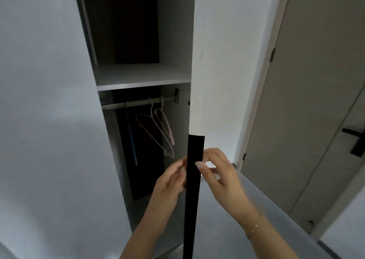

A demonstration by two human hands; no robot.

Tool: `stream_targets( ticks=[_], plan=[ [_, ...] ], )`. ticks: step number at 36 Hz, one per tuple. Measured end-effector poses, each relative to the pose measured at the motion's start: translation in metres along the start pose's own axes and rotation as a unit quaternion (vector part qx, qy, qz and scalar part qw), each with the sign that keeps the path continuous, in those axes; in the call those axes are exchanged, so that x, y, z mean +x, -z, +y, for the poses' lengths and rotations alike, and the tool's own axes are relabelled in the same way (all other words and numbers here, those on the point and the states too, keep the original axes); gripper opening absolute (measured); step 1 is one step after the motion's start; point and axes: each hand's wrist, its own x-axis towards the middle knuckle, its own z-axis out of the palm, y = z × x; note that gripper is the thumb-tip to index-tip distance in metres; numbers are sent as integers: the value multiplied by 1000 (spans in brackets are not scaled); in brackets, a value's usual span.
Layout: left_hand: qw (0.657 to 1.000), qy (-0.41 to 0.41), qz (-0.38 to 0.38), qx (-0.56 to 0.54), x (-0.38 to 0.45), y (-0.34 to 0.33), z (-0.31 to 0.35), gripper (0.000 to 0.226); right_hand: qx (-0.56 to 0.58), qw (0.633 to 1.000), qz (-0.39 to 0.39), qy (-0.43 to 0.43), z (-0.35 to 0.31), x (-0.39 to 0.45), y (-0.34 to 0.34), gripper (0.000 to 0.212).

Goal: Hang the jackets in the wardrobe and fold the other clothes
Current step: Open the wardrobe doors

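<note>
The wardrobe (142,76) fills the middle of the frame, and it is open. Its door (199,61) stands edge-on to you, a tall white strip that runs from the top of the frame down to your hands. Lower down the edge turns into a long black handle strip (194,179), which goes straight down to the bottom of the frame.

Your two hands sit on either side of that black strip. Your left hand (169,181) is on its left, fingers bent, fingertips just touching the strip's side. Your right hand (219,171) is on its right, with one fingertip laid on the front of the strip and the thumb behind. It looks like a light pinch on the door edge, but I cannot tell how tight it is.

No jacket or other clothes show anywhere in the frame, so you hold none now.

Inside the wardrobe, up and to the left of your hands, a metal rail (138,102) runs side to side under a white shelf (142,76). Your left hand is the nearer one to it. Two pale wire hangers (158,128) hang on the rail toward its right end, both bare. A thin blue hanger (131,140) hangs further left, seen edge-on. The shelf on top looks bare.

On the right side of the frame is a grey room door (316,100) with a black lever handle (355,142).

I think the door needs to swing wider first.
</note>
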Motion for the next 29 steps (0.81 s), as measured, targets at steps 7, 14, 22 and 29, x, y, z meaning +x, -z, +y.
stream_targets(
  ticks=[7,14,22,29],
  plan=[
    [999,-6,7,-34,16,-63,-5,32,191,980,27,-53,24,-23,42,18],
    [999,-13,31,-9,27,-133,-16,61,213,973,-6,-85,55,-28,102,33],
    [999,-4,24,40,49,-202,-26,47,240,965,36,-97,86,-30,162,38],
    [995,-3,66,77,59,-231,-31,50,261,959,21,-111,110,-28,183,33]
  ],
)
